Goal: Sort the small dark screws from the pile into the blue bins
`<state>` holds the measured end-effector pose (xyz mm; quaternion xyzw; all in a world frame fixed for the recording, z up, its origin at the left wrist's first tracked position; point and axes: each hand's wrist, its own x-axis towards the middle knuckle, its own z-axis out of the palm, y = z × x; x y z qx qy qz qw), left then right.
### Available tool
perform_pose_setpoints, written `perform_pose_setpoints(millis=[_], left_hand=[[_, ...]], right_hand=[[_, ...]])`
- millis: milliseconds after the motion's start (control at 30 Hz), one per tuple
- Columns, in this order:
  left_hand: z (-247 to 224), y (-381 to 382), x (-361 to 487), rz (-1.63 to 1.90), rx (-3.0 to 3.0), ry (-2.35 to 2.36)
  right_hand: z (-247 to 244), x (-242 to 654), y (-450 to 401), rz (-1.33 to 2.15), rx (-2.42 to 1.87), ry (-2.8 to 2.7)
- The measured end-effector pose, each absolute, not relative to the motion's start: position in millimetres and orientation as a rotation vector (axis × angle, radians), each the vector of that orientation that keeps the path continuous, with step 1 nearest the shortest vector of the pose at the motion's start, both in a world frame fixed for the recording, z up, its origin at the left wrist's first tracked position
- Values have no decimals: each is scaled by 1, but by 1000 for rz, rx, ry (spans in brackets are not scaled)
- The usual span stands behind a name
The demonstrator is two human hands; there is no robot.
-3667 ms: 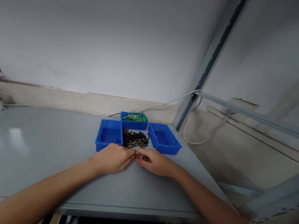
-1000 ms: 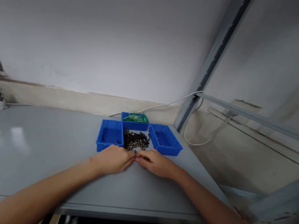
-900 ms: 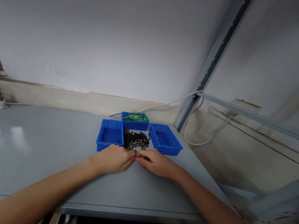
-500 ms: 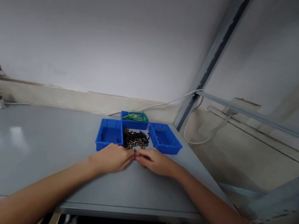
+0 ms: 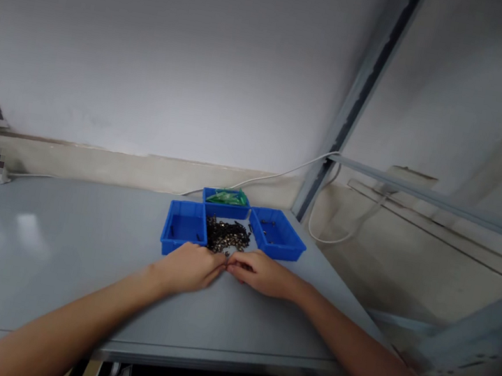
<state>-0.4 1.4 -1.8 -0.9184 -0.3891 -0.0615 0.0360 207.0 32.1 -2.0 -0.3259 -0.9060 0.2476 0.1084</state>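
Observation:
My left hand (image 5: 192, 267) and my right hand (image 5: 262, 273) meet at their fingertips, low over the grey table (image 5: 90, 244). Both are closed in a pinch; whatever lies between the fingertips is too small to make out. Just beyond them is a pile of small dark and brassy metal parts (image 5: 227, 237), many of them shiny. A blue tray (image 5: 183, 246) stands by my left hand, with a few dark pieces inside. Beyond my right hand another blue tray (image 5: 285, 252) holds a few small parts.
Behind the pile, a third blue tray (image 5: 226, 211) contains green plastic packaging (image 5: 230, 197). A white cable (image 5: 277, 174) runs along the wall to a metal post (image 5: 339, 126) at the table's right. Blurred-out items lie at the far left.
Hardly anything differs. Both hands stay pinched together in the same place, and the view has shifted very slightly.

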Motion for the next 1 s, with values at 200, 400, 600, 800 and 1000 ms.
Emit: perform_pose_setpoints(millis=[200,400,600,800,1000], left_hand=[[-3,2,0,-181,-2812,-1184],[-2,1,-1,-180,-2811,-1194],[-4,3,-1,-211,-2824,-1188],[-4,3,-1,-241,-2845,-1159],[-2,1,1,-239,-2844,-1139]], right_hand=[[-4,208,33,724,-950,-2664],[-6,208,34,713,-942,-2658],[-6,208,34,722,-949,-2654],[-5,208,34,772,-922,-2637],[-7,208,36,830,-918,-2600]])
